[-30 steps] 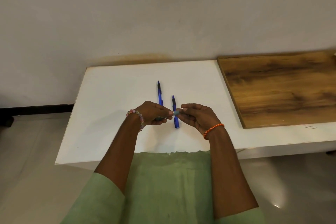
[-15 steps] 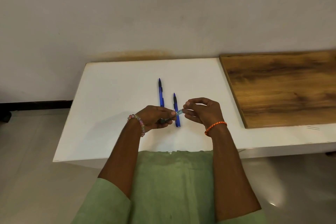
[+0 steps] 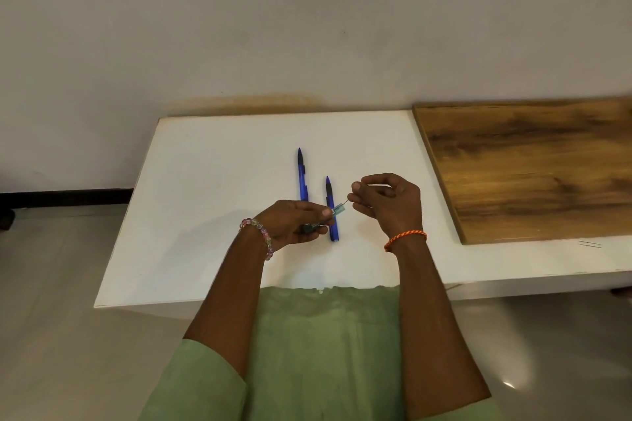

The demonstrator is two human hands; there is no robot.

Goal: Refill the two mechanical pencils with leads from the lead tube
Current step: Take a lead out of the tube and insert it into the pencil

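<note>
2 blue mechanical pencils [image 3: 302, 176] [image 3: 331, 212] lay untouched on my white table [image 3: 205, 215]. My right hand [image 3: 386, 203] had drawn away, pinching a thin lead [image 3: 346, 204] from the clear lead tube [image 3: 337, 210] gripped in my left hand [image 3: 294, 224], above the nearer pencil. Beside sat a brown wooden board [image 3: 530, 167].

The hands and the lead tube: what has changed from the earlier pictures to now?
The right hand has moved away from the lead tube, to the right and a little up, and its fingers now pinch a thin lead drawn out of the tube's open end. The left hand still holds the tube. Both pencils lie on the table as before.
</note>
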